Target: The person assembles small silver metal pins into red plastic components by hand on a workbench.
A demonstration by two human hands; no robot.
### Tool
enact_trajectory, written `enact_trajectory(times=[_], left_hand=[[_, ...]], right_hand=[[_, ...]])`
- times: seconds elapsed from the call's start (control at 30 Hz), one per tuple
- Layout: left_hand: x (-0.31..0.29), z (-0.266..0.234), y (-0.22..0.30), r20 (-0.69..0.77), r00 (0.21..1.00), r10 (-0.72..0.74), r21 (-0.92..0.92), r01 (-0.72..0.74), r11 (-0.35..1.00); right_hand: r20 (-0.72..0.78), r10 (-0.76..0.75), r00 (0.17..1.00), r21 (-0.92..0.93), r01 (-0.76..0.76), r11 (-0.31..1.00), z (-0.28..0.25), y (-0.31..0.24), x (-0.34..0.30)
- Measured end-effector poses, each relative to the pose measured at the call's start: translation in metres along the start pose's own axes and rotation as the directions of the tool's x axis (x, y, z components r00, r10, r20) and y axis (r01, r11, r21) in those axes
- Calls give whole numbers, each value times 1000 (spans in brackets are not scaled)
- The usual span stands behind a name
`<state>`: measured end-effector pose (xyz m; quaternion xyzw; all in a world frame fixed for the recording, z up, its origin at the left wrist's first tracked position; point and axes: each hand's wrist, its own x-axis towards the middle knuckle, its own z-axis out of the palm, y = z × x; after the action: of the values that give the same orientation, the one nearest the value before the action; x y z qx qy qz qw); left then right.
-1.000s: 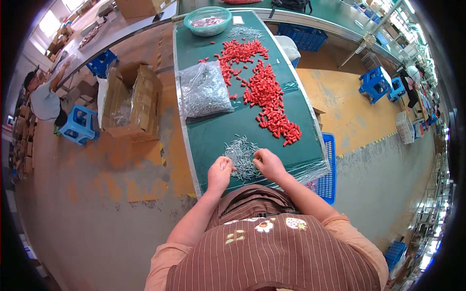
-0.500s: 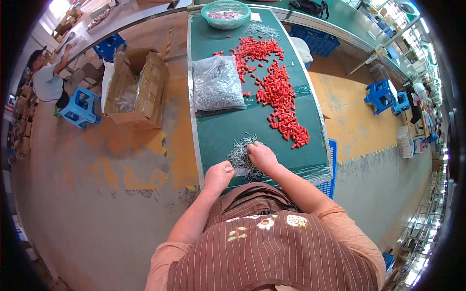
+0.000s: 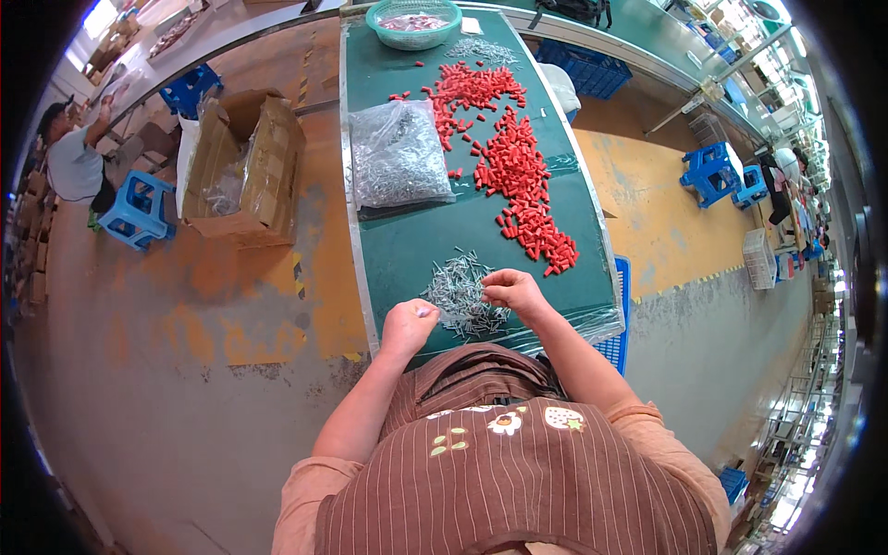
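Since the earlier frame the right hand [image 3: 511, 289] had drawn back from over the middle of the pile of small grey metal pieces [image 3: 458, 275] to its right edge. That pile lay at the near end of the green table [image 3: 393, 259], close to the person's body. The right fingertips were pinched together — whether a piece sat between them I could not tell — so a loose hold could have let one drop. The left hand [image 3: 408, 324] was closed at the pile's left edge, apparently on a small bag of clear plastic [image 3: 450, 318]; should its mouth sag, pieces could slide back out. Because the heap spread so close to the near edge, a careless wrist might have swept some into the lap. A wrinkled clear sheet [image 3: 580, 331] at the near right corner could have snagged the right forearm. Farther up, the red plugs [image 3: 518, 176] trailed toward the pile with only a narrow bare strip between, so a wide sweep risked mixing the two. Beyond the pile, to the left, a large clear bag [image 3: 400, 157] lay flat, filled with grey pieces — if it split, they could scatter.
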<state>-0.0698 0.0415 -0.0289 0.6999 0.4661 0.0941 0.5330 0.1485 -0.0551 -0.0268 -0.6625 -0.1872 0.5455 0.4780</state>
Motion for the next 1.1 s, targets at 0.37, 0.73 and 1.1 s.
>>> enact_trajectory(times=[0.37,0.73,1.1], left_hand=[[-3,11,10,-42,998,37,116,-32,993],[-1,14,21,-73,996,50,131,-40,991],[-1,30,47,-80,957,279,283,-246,927]], right_hand=[[1,153,988,198,-150,969,-7,-17,-26],[-27,65,997,223,-58,973,-10,-22,-29],[232,-559,796,-804,480,351,39,-52,-66]])
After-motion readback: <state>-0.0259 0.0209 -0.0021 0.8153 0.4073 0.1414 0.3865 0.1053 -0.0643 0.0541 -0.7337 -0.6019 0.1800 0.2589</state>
